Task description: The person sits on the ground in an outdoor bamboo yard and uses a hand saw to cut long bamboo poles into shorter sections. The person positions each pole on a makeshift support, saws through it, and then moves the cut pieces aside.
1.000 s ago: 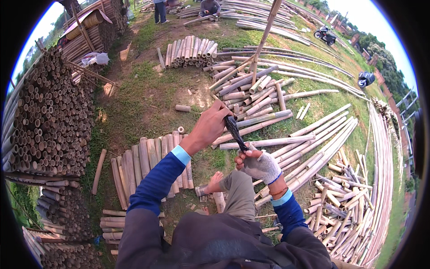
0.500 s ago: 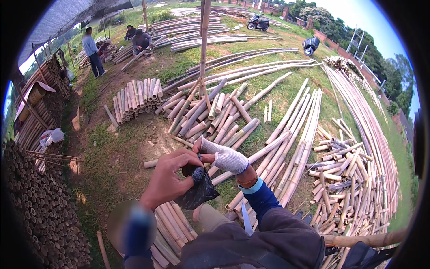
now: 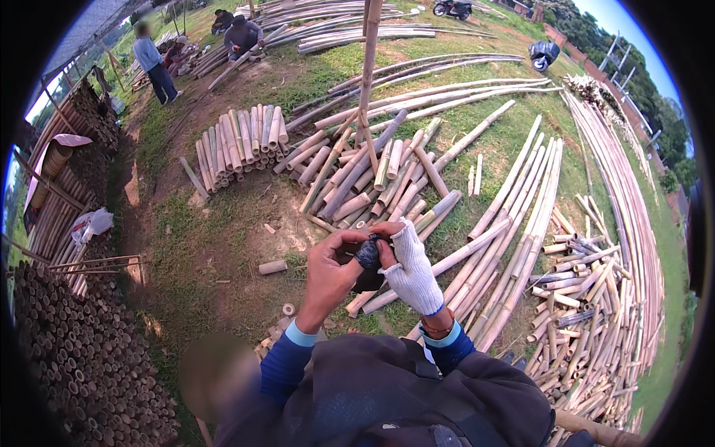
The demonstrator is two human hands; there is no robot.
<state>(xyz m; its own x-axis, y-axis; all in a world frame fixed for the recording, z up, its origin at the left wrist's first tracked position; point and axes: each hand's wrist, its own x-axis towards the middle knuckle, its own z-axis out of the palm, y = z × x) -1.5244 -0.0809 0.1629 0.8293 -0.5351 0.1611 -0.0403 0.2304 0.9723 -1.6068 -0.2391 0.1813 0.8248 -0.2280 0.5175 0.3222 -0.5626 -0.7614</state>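
Note:
My left hand (image 3: 332, 270) is bare, its fingers closed on a small crumpled black plastic bag (image 3: 367, 254). Across from it, my right hand (image 3: 411, 274) wears a white knitted glove that leaves the fingertips bare, and it pinches the same bag from the other side. The bag is bunched up between both hands in front of my chest. A dark lower part of it hangs under the fingers. What is inside the bag, if anything, is hidden. Just beyond my hands lies a loose heap of cut bamboo pieces (image 3: 356, 181).
A neat stack of bamboo pieces (image 3: 242, 145) stands ahead left, beside an upright pole (image 3: 369, 67). Bamboo ends (image 3: 82, 365) are piled along the left. Long bamboo poles (image 3: 521, 223) and a jumbled bamboo pile (image 3: 573, 298) lie right. People (image 3: 155, 63) are at the far left.
The bag hung loose below my hands and is now gathered up tightly between them. Both hands have moved right, and the view has shifted.

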